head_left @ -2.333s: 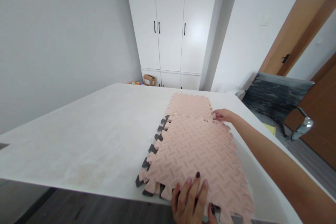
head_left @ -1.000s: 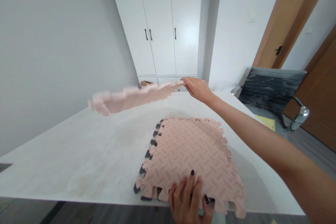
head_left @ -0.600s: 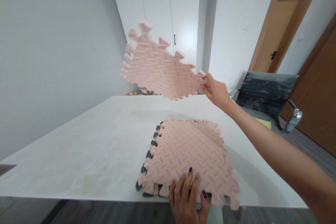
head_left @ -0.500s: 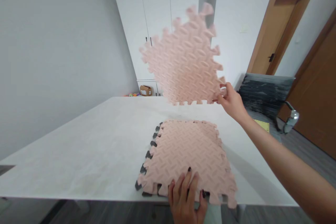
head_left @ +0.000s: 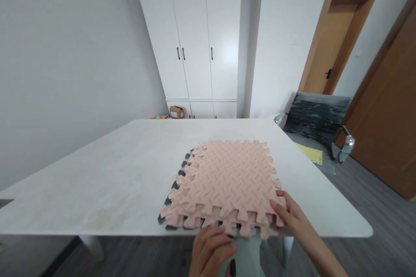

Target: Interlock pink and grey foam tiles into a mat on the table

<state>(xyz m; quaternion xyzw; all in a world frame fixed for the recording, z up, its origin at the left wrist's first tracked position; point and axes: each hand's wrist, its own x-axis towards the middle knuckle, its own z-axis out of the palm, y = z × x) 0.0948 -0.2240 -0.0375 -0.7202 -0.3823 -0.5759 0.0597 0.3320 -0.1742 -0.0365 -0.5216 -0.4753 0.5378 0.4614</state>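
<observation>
A pink foam mat tile with jigsaw edges and a raised tread pattern lies on top of a stack, set a little to the right of the tiles below. Beneath it show another pink tile and the dark grey teeth of a foam tile along the left side. My right hand pinches the top tile's near right corner between thumb and fingers. At the stack's front edge, my left hand has its fingers loosely bent and its thumb apart, with nothing in its grasp.
The stack rests on a white table, close to its front edge. Beyond stand a white cabinet and a cardboard box. To the right is a dark chair with a yellow sheet on its seat.
My right hand has brought the raised pink tile down onto the stack. My left hand has slid off the stack's top toward its front edge.
</observation>
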